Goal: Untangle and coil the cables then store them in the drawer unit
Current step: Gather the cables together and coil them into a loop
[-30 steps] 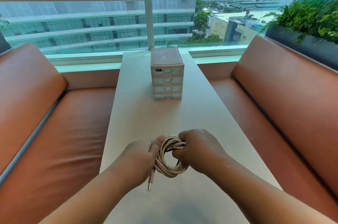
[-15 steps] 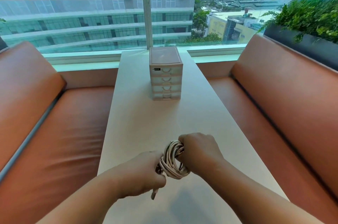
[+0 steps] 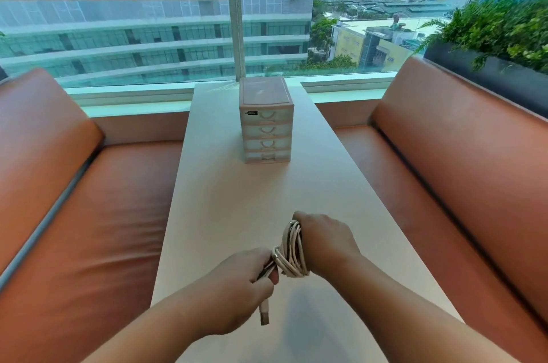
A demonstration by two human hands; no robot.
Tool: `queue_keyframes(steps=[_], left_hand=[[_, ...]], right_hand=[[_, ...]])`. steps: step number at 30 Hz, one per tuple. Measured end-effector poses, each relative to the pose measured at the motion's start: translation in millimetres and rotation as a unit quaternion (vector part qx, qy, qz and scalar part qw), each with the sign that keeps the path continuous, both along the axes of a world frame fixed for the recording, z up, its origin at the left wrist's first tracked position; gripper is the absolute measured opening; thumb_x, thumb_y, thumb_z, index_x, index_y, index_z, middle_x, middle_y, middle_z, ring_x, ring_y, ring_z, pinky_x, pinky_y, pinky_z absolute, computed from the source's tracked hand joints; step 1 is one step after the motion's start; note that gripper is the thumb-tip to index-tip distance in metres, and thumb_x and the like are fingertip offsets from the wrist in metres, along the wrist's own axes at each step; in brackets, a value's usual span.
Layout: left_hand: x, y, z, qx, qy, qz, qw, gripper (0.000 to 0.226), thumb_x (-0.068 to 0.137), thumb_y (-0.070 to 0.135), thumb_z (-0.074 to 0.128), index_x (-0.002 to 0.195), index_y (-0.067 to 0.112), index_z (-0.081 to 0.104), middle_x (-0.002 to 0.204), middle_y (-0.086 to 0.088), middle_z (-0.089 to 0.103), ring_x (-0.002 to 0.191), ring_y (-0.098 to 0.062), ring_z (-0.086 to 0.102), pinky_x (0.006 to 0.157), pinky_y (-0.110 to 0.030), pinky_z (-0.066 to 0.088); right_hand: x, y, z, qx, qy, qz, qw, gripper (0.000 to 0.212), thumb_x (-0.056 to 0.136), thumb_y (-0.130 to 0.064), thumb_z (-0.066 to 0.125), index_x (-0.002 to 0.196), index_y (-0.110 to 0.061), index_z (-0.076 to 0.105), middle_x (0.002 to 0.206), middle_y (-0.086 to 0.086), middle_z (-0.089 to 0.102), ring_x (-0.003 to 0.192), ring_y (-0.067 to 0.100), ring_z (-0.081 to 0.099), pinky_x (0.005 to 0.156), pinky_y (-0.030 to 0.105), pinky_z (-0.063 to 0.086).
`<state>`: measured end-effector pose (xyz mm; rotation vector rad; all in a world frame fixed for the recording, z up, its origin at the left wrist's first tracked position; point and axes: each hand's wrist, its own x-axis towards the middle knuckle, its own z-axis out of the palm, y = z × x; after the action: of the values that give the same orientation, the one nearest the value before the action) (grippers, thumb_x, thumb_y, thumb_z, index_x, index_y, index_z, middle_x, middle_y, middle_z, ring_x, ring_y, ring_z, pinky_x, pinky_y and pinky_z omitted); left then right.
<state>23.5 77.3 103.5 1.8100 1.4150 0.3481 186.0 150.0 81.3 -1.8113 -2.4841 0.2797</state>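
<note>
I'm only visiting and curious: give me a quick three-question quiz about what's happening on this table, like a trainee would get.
1. True or false: every drawer of the drawer unit is shut.
2. The right hand holds: A) a coiled cable; B) a drawer handle; C) nothing.
3. Fill in: the left hand grips the cable's loose end, and its ____ hangs below the fist.
Key: 1 true; 2 A; 3 plug.
</note>
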Motion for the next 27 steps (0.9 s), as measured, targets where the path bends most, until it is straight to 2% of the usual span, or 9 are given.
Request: queue_keyframes(steps=[2,5,6,8,10,14,18,23,27], left_hand=[[-6,-2,-7,-0.005,-0.015,-0.004,1.0,0.011,0.089,0.026,0.043,0.079,0.028,0.047,0.073,0.011,0.048,0.074,-0.011,0.05,0.071,-0.028,0.04],[-16,0,-14,0.006,0.114,-0.037,0.993,0.014,0.089,0.042,0.041,0.081,0.035,0.049,0.084,0.015,0.049,0.088,-0.01,0.048,0.086,-0.032,0.044],[-18,2,-13,-0.008,0.13,-0.037,0.991,0.013,0.087,0.043,0.042,0.079,0.036,0.05,0.085,0.015,0.051,0.087,-0.009,0.049,0.085,-0.032,0.045],[-14,5,-10,-0.094,0.036,0.017,0.995,0.008,0.084,0.031,0.051,0.078,0.028,0.056,0.07,0.011,0.058,0.068,-0.008,0.053,0.07,-0.026,0.045],[-6,6,-7,-0.194,-0.094,0.114,0.97,0.003,0.079,0.011,0.056,0.079,0.013,0.059,0.055,0.007,0.06,0.053,-0.01,0.052,0.055,-0.023,0.039],[2,8,-12,-0.25,-0.23,0.24,0.909,0.021,0.081,-0.008,0.036,0.071,0.009,0.043,0.049,-0.004,0.043,0.042,-0.019,0.046,0.045,-0.022,0.035],[-2,6,-6,-0.224,-0.26,0.278,0.897,0.023,0.076,0.007,0.045,0.056,0.019,0.039,0.048,0.003,0.026,0.042,-0.015,0.024,0.046,-0.024,0.021],[-17,4,2,-0.171,-0.258,0.246,0.918,0.029,0.08,0.015,0.052,0.052,0.014,0.048,0.048,0.001,0.02,0.045,-0.015,0.017,0.047,-0.027,0.014],[-30,2,3,-0.186,-0.287,0.235,0.91,0.032,0.079,0.019,0.054,0.048,0.019,0.048,0.052,-0.001,0.018,0.046,-0.017,0.021,0.047,-0.026,0.018]], right_hand=[[0,-1,0,-0.006,-0.005,0.006,1.0,0.017,0.08,-0.014,0.05,0.087,-0.026,0.039,0.098,0.001,0.065,0.094,0.027,0.064,0.067,0.029,0.037],[-2,-6,2,0.004,-0.033,0.022,0.999,0.014,0.082,-0.013,0.048,0.082,-0.025,0.041,0.101,0.003,0.067,0.094,0.028,0.065,0.068,0.029,0.036],[-5,-8,4,0.01,-0.045,0.025,0.999,0.014,0.082,-0.013,0.047,0.079,-0.024,0.04,0.101,0.004,0.067,0.094,0.029,0.065,0.068,0.029,0.036],[-10,-12,5,0.024,-0.057,0.023,0.998,0.016,0.083,-0.014,0.046,0.073,-0.025,0.039,0.099,0.003,0.068,0.093,0.028,0.065,0.071,0.031,0.033],[-14,-12,6,0.054,-0.06,0.018,0.997,0.015,0.083,-0.014,0.047,0.077,-0.026,0.042,0.095,0.001,0.068,0.09,0.025,0.065,0.077,0.034,0.031],[-15,-14,7,0.077,-0.055,0.031,0.995,0.014,0.083,-0.014,0.052,0.083,-0.023,0.041,0.09,0.002,0.066,0.092,0.025,0.059,0.077,0.036,0.03],[-12,-17,14,0.029,-0.006,0.044,0.999,0.01,0.091,-0.026,0.049,0.09,-0.02,0.042,0.097,0.007,0.066,0.082,0.032,0.055,0.065,0.032,0.03],[-1,-17,27,-0.048,0.036,0.092,0.994,0.039,0.087,-0.033,0.052,0.124,-0.026,0.043,0.101,0.004,0.068,0.093,0.029,0.059,0.072,0.034,0.041],[2,-18,36,-0.081,0.062,0.095,0.99,0.05,0.082,-0.057,0.058,0.121,-0.031,0.042,0.089,-0.008,0.063,0.085,0.019,0.055,0.072,0.034,0.042]])
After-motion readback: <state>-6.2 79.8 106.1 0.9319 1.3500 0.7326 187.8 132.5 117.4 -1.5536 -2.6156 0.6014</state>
